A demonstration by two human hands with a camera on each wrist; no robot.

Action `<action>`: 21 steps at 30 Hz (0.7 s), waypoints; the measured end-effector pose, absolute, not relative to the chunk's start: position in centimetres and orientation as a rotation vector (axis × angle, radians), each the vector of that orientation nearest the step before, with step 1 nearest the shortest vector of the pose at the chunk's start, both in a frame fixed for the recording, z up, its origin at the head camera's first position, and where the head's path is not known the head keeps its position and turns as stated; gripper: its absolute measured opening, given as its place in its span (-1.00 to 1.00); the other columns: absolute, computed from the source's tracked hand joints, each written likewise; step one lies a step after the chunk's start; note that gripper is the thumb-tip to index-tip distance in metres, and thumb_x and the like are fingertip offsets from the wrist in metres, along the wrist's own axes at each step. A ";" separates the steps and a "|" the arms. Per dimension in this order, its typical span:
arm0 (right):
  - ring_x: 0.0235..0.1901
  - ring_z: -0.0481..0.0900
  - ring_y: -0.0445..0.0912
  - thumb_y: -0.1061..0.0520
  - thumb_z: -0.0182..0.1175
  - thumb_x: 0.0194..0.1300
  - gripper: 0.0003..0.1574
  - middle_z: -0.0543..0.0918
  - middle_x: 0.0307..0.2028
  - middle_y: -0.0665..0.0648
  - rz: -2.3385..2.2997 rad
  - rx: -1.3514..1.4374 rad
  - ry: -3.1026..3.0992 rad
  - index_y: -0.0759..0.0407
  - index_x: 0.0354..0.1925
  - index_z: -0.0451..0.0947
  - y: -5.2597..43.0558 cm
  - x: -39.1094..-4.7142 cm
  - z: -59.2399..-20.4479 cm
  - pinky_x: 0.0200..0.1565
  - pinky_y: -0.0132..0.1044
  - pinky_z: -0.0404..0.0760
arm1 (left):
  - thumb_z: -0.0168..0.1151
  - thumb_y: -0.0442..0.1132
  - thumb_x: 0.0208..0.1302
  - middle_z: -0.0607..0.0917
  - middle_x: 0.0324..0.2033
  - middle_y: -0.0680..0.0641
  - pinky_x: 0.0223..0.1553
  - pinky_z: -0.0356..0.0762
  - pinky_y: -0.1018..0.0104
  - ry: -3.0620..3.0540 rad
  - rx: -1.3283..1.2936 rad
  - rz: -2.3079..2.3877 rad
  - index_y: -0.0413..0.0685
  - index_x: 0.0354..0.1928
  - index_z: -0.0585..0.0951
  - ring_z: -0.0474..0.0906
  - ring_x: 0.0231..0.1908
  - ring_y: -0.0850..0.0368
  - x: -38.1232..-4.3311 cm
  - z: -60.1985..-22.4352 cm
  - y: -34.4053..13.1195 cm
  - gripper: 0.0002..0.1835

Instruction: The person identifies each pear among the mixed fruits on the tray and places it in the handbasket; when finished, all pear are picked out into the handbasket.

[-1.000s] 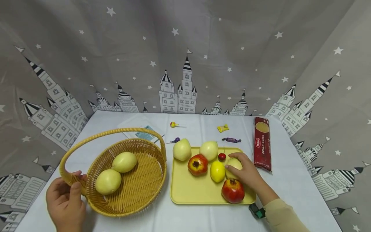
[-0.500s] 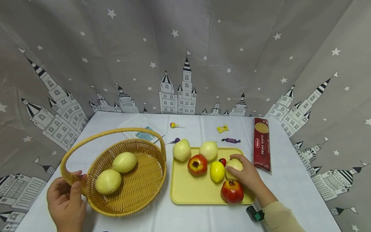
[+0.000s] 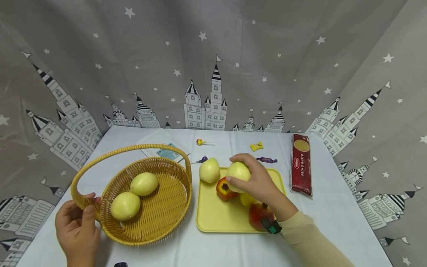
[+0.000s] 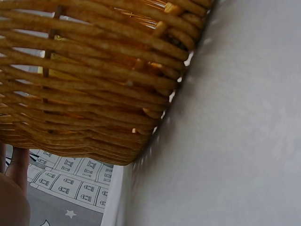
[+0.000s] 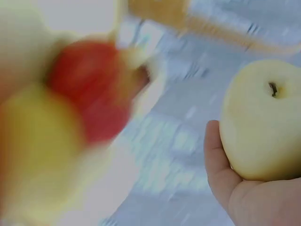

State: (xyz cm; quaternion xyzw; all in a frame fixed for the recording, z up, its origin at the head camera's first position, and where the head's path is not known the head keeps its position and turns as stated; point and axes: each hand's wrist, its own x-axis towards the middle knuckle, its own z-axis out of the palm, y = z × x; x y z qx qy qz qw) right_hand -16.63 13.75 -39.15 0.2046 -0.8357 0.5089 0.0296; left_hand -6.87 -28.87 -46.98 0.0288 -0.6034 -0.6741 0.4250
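My left hand (image 3: 80, 231) grips the wicker basket (image 3: 166, 207) where its handle meets the near-left rim. In the left wrist view, the basket's woven side (image 4: 84, 89) fills the upper left. Two pale yellow oval fruits (image 3: 125, 206) lie inside. My right hand (image 3: 260, 183) holds a pale yellow apple (image 3: 237, 174) above the yellow tray (image 3: 213, 220); in the right wrist view, the apple's stem (image 5: 273, 89) shows. On the tray are two pomegranates (image 3: 224, 191), a partly hidden lemon (image 3: 246, 200) and another pale fruit (image 3: 209, 170) at the far-left corner.
Behind the tray lie a yellow lollipop (image 3: 199, 142), a purple lollipop (image 3: 203, 159), a yellow wrapped candy (image 3: 256, 146) and a purple candy (image 3: 267, 160). A red spaghetti pack (image 3: 301, 165) lies at right. A flat packet (image 3: 168, 152) sits behind the basket.
My right hand has lifted the apple from the tray's right side and moved left with it, now covering the cherry and another pale fruit from view. My left hand stays at the basket.
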 end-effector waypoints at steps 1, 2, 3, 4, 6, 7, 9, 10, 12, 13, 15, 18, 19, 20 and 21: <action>-0.14 0.53 -0.05 -0.06 0.46 0.06 -0.41 0.51 0.09 -0.09 1.582 0.716 -2.566 -0.13 0.07 0.50 12.4 -16.4 -38.5 -0.22 -0.17 0.68 | 0.11 -0.60 0.24 0.50 -0.03 -0.46 -0.01 0.61 0.34 -1.502 0.062 -1.695 -0.51 0.10 0.39 0.61 -0.13 -0.01 -6.9 -47.0 -28.9 -0.63; -0.15 0.54 -0.08 -0.06 0.46 0.06 -0.41 0.51 0.08 -0.12 1.584 0.799 -2.554 -0.15 0.07 0.50 11.0 -16.2 -37.9 -0.23 -0.19 0.68 | 0.11 -0.60 0.24 0.50 -0.03 -0.46 0.00 0.61 0.34 -1.515 0.067 -1.691 -0.50 0.10 0.39 0.61 -0.12 -0.01 -6.8 -46.9 -28.9 -0.63; -0.14 0.54 -0.12 -0.07 0.46 0.05 -0.41 0.51 0.07 -0.15 1.583 0.883 -2.540 -0.16 0.06 0.50 9.6 -16.0 -37.3 -0.24 -0.21 0.69 | 0.11 -0.60 0.25 0.50 -0.02 -0.46 0.00 0.61 0.34 -1.529 0.072 -1.685 -0.50 0.11 0.39 0.61 -0.12 -0.01 -6.8 -46.9 -28.9 -0.63; -0.14 0.53 -0.13 -0.07 0.46 0.05 -0.41 0.50 0.06 -0.17 1.589 0.956 -2.525 -0.18 0.06 0.49 8.2 -15.7 -36.9 -0.25 -0.24 0.69 | 0.11 -0.59 0.25 0.50 -0.02 -0.46 0.00 0.61 0.35 -1.547 0.081 -1.672 -0.49 0.11 0.39 0.61 -0.12 0.00 -6.8 -46.8 -28.9 -0.63; -0.13 0.53 -0.18 -0.07 0.46 0.04 -0.38 0.49 0.06 -0.18 1.593 1.089 -2.495 -0.17 0.08 0.49 5.4 -15.2 -36.2 -0.28 -0.31 0.69 | 0.11 -0.58 0.26 0.51 -0.02 -0.44 0.00 0.61 0.36 -1.583 0.107 -1.642 -0.48 0.11 0.39 0.61 -0.12 0.02 -6.6 -46.7 -28.9 -0.63; -0.12 0.52 -0.20 -0.07 0.45 0.04 -0.37 0.49 0.07 -0.17 1.584 1.147 -2.486 -0.15 0.09 0.48 4.1 -14.9 -36.0 -0.26 -0.34 0.69 | 0.11 -0.58 0.26 0.51 -0.02 -0.44 -0.01 0.61 0.37 -1.581 0.102 -1.639 -0.48 0.11 0.39 0.61 -0.13 0.02 -6.7 -46.7 -28.9 -0.63; -0.02 0.48 -0.25 -0.10 0.45 0.04 -0.35 0.48 0.09 -0.17 1.538 1.248 -2.468 -0.14 0.10 0.48 1.4 -14.5 -36.1 -0.13 -0.42 0.63 | 0.11 -0.61 0.24 0.52 -0.04 -0.44 -0.01 0.61 0.36 -1.528 0.055 -1.674 -0.51 0.10 0.39 0.62 -0.14 0.01 -6.8 -46.8 -29.0 -0.63; 0.01 0.45 -0.28 -0.12 0.45 0.04 -0.34 0.47 0.09 -0.18 1.511 1.281 -2.469 -0.12 0.11 0.48 0.1 -14.4 -36.4 -0.10 -0.46 0.60 | 0.10 -0.62 0.24 0.53 -0.05 -0.44 -0.02 0.62 0.36 -1.487 0.015 -1.701 -0.54 0.08 0.38 0.62 -0.14 0.00 -6.9 -46.8 -29.0 -0.64; 0.06 0.39 -0.35 -0.16 0.43 0.06 -0.33 0.46 0.11 -0.20 1.451 1.338 -2.489 -0.11 0.13 0.47 -2.1 -14.0 -37.3 -0.01 -0.52 0.51 | 0.09 -0.65 0.22 0.54 -0.06 -0.42 -0.02 0.62 0.35 -1.425 -0.053 -1.740 -0.57 0.07 0.37 0.63 -0.14 -0.01 -7.0 -47.0 -29.1 -0.64; 0.11 0.35 -0.37 -0.19 0.41 0.07 -0.32 0.45 0.12 -0.22 1.414 1.358 -2.509 -0.11 0.14 0.47 -3.1 -13.9 -37.8 0.04 -0.54 0.45 | 0.09 -0.65 0.22 0.56 -0.07 -0.40 -0.02 0.62 0.35 -1.411 -0.080 -1.747 -0.59 0.06 0.36 0.63 -0.14 -0.01 -7.1 -47.0 -29.2 -0.65; 0.13 0.31 -0.40 -0.23 0.39 0.09 -0.33 0.44 0.11 -0.25 1.369 1.380 -2.557 -0.13 0.14 0.46 -4.8 -13.5 -39.0 0.09 -0.56 0.39 | 0.08 -0.67 0.22 0.57 -0.07 -0.38 -0.02 0.62 0.36 -1.388 -0.119 -1.761 -0.61 0.05 0.34 0.63 -0.14 -0.01 -7.2 -47.1 -29.3 -0.65; 0.13 0.32 -0.42 -0.26 0.37 0.10 -0.33 0.42 0.11 -0.24 1.288 1.405 -2.629 -0.13 0.13 0.46 -6.3 -12.9 -40.6 0.12 -0.60 0.33 | 0.07 -0.68 0.21 0.57 -0.08 -0.37 -0.02 0.62 0.36 -1.371 -0.148 -1.772 -0.62 0.05 0.33 0.63 -0.14 -0.02 -7.3 -47.2 -29.3 -0.65; 0.13 0.32 -0.41 -0.27 0.37 0.09 -0.33 0.41 0.11 -0.23 1.261 1.412 -2.648 -0.13 0.12 0.46 -6.7 -12.7 -41.2 0.13 -0.61 0.32 | 0.07 -0.69 0.20 0.57 -0.08 -0.38 -0.02 0.63 0.35 -1.357 -0.161 -1.781 -0.63 0.04 0.33 0.63 -0.15 -0.03 -7.3 -47.2 -29.3 -0.65; 0.12 0.33 -0.41 -0.28 0.37 0.09 -0.34 0.41 0.10 -0.22 1.228 1.419 -2.662 -0.13 0.11 0.46 -7.0 -12.5 -41.6 0.13 -0.62 0.31 | 0.07 -0.69 0.20 0.58 -0.08 -0.38 -0.02 0.63 0.35 -1.356 -0.160 -1.778 -0.64 0.04 0.33 0.64 -0.15 -0.02 -7.3 -47.2 -29.4 -0.65; 0.11 0.34 -0.41 -0.29 0.37 0.08 -0.33 0.42 0.10 -0.21 1.196 1.425 -2.674 -0.12 0.10 0.46 -7.2 -12.4 -42.0 0.13 -0.63 0.30 | 0.07 -0.69 0.20 0.58 -0.08 -0.38 -0.02 0.63 0.35 -1.353 -0.159 -1.779 -0.64 0.03 0.33 0.64 -0.15 -0.02 -7.2 -47.2 -29.4 -0.65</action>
